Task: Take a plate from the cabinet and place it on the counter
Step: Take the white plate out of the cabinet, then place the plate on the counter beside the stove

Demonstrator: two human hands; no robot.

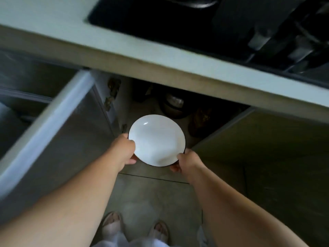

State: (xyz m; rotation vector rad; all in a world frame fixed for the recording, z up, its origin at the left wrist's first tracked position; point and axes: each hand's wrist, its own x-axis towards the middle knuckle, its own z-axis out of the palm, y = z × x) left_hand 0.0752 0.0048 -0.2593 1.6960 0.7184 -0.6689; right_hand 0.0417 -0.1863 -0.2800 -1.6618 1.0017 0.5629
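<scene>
A round white plate (156,139) with a thin dark rim is held level in front of the open lower cabinet (142,104). My left hand (124,148) grips its left edge, thumb on top. My right hand (187,161) grips its lower right edge. The pale counter (160,57) runs diagonally above the plate, its front edge overhanging the cabinet opening.
The left cabinet door (58,125) and the right door (258,139) both stand open on either side of my arms. Dark pots (173,106) sit deep inside the cabinet. A black cooktop (178,20) is set into the counter. My feet (135,227) are on the tiled floor.
</scene>
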